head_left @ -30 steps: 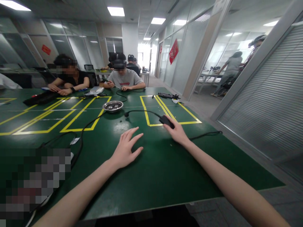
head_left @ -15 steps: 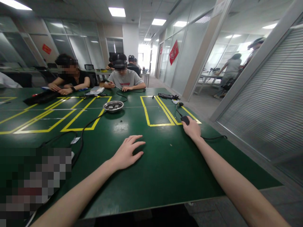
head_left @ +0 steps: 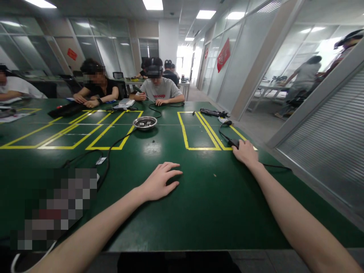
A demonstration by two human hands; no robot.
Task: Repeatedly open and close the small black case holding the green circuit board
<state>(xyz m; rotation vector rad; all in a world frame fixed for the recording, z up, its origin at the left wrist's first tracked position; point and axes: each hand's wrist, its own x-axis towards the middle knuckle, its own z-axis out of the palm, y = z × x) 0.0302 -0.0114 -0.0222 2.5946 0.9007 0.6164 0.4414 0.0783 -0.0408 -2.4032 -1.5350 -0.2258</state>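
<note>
Carried farther right of the steel bowl (head_left: 145,123) than a second ago, the black power adapter (head_left: 234,143) sits nearside-right of it, grasped by the right hand (head_left: 247,153), the nearer one; its visible end slants away, bowlward, the rest hidden. Empty left hand (head_left: 162,182): fingers spread, nearside of the bowl. Right of the bowl, a plug (head_left: 227,123) and apparent folded tripod (head_left: 214,113) lie beyond the adapter.

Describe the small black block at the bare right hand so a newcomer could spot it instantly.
On the green tabletop, look right of the round metal bowl to the yellow tape rectangles. At the near edge of the rightmost rectangle, the bare right hand partly covers a small black block. Its black cord, curling away to a rounded end, sets it apart from the slender black object beyond.
</note>
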